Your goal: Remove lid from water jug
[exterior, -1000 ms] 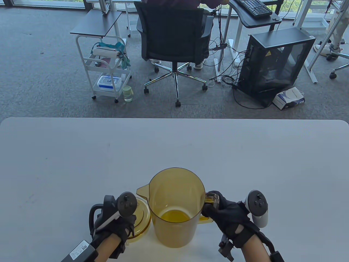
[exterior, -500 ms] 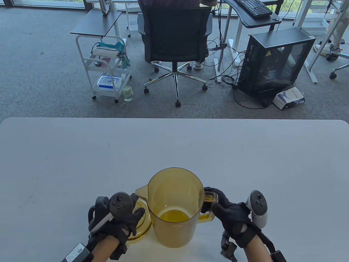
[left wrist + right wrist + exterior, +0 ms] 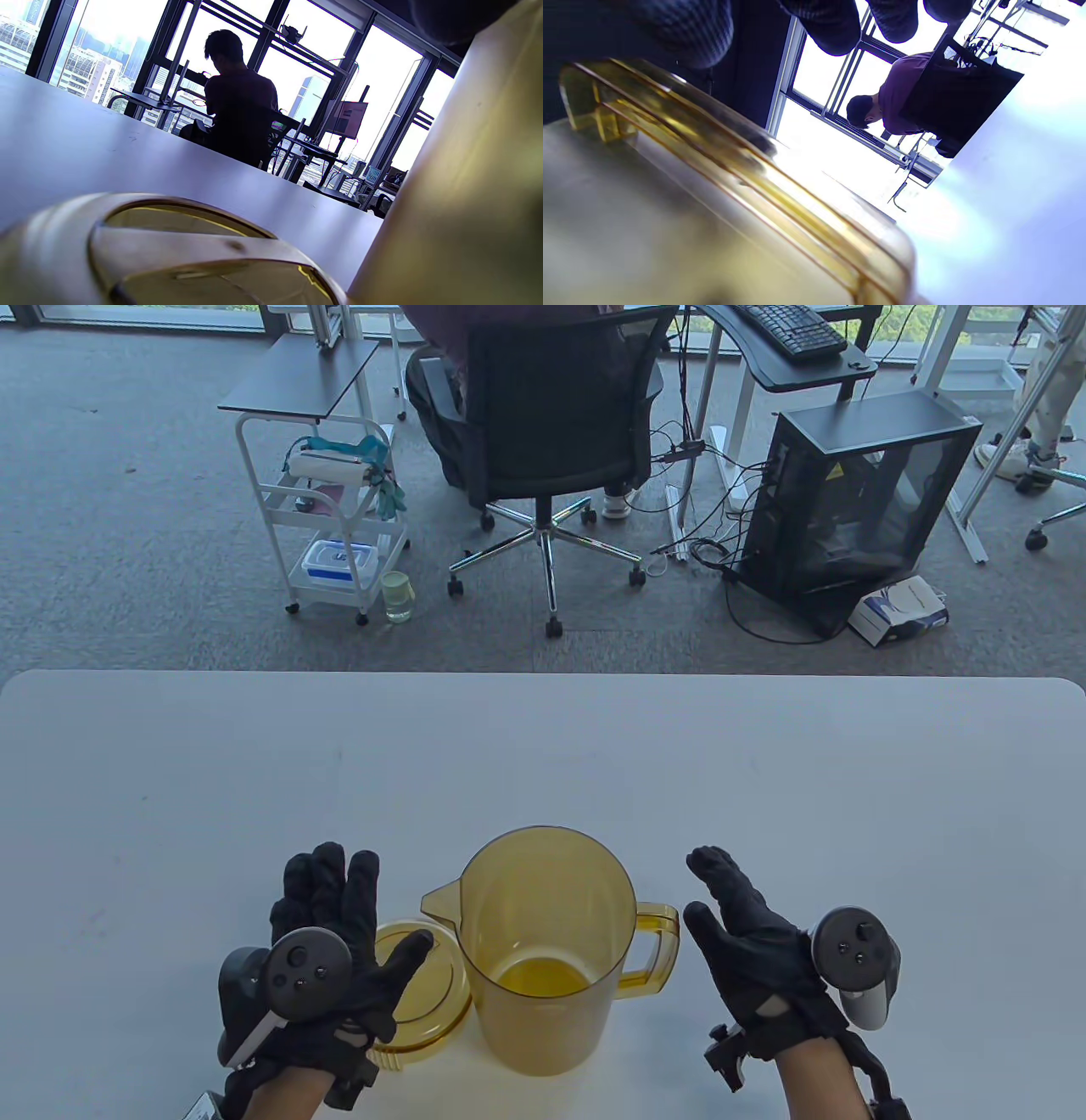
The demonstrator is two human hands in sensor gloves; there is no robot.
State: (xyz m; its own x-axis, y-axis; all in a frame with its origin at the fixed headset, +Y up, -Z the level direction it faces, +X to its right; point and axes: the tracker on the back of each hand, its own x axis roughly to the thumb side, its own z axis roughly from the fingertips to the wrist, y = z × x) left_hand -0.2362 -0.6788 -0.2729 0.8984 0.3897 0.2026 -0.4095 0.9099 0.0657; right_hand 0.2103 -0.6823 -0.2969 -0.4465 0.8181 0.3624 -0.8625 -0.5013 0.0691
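Note:
A translucent yellow water jug (image 3: 543, 950) stands open-topped near the table's front edge, its spout to the left and its handle (image 3: 657, 950) to the right. Its round yellow lid (image 3: 428, 993) lies flat on the table just left of the jug, and fills the bottom of the left wrist view as lid (image 3: 169, 250) beside the jug wall (image 3: 458, 190). My left hand (image 3: 339, 933) hovers over the lid's left side, fingers straight, holding nothing. My right hand (image 3: 738, 925) is open just right of the handle, off it. The right wrist view shows the handle (image 3: 734, 169) close up.
The white table (image 3: 543, 763) stretches bare behind the jug to its far edge. Beyond it, on the carpet, are an office chair (image 3: 551, 432) with a seated person, a white cart (image 3: 327, 517) and a computer case (image 3: 857, 500).
My right hand let go of the jug handle and moved right, fingers spread. My left hand lifted off the lid and straightened, sliding left and forward. The jug stayed put.

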